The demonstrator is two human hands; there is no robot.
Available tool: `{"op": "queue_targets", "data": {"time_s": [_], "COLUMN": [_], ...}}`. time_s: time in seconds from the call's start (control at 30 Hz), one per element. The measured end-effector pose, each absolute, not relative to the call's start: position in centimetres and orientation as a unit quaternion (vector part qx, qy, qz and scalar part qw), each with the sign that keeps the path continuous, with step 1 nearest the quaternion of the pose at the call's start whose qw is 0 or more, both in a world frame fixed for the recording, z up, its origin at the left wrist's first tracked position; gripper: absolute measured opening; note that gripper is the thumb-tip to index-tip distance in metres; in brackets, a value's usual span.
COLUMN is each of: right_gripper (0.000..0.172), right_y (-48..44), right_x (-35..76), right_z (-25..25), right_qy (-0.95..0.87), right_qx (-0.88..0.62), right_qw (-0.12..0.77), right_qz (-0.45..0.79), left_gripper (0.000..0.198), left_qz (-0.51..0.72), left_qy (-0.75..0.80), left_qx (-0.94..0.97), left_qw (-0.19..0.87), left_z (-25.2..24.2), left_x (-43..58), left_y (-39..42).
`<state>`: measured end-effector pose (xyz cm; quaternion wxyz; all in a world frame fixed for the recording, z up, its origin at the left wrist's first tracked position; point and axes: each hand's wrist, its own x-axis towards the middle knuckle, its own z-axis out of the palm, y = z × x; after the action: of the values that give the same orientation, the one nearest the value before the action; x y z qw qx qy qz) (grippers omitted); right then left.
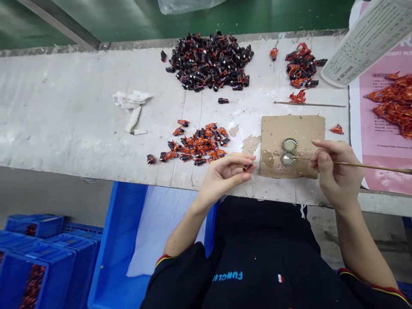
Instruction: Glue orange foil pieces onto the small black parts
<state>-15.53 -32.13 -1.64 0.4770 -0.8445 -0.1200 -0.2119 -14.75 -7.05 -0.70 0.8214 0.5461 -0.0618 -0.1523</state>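
A long, stained white worktop (64, 86) runs across the view, with blue plastic crates (35, 274) on the floor below its near-left side and a blue bin (112, 240) lined with white sheeting under its near edge. A pink sheet (386, 180) lies along the right edge, partly under a folded printed paper (367, 43) in the far-right corner, and carries a heap of orange-wrapped pieces (391, 105).

Near the far edge sit a large pile of black-and-orange pieces (209, 60) and a smaller, more orange pile (301, 64). A third pile (196, 143) lies by the near edge, left of centre. A crumpled white rag (131, 109) lies left of that, and a loose thin stick (309, 103) lies toward the right.

A square of brown cardboard (292, 146) sits near the front edge, with two crimped metal caps (289, 145) on it, side by side and touching.

The left hand (225, 176) pinches a small black-and-orange piece (247, 168) between thumb and fingers, just beside the cardboard. The right hand (337, 171) grips a long wooden stick (370, 165), its metal tip touching the nearer cap.
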Motion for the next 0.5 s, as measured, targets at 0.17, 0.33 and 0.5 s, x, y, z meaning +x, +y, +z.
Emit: {"op": "queue_targets", "data": {"time_s": [0.17,0.33,0.5], "right_gripper": [0.023,0.014,0.012], "right_y": [-31.3,-31.1,-30.6], "right_x": [-15.6,-16.1,-16.2], "right_z": [-2.2,-2.3,-1.6], "right_qy": [-0.094,-0.035,0.022], "right_qx": [-0.816,-0.81,-0.779], "right_qw": [0.527,0.548,0.594], "right_qz": [-0.22,-0.204,-0.202], "left_gripper": [0.015,0.025,0.028], "left_qz": [-0.134,-0.128,-0.156], "left_qy": [-0.025,-0.037,-0.009], "left_qx": [0.493,0.489,0.529], "left_qw": [0.859,0.862,0.834], "left_z": [-1.6,-2.2,-2.6], "left_x": [-16.0,-16.7,-17.4], "left_y": [-8.0,-8.7,-9.0]}}
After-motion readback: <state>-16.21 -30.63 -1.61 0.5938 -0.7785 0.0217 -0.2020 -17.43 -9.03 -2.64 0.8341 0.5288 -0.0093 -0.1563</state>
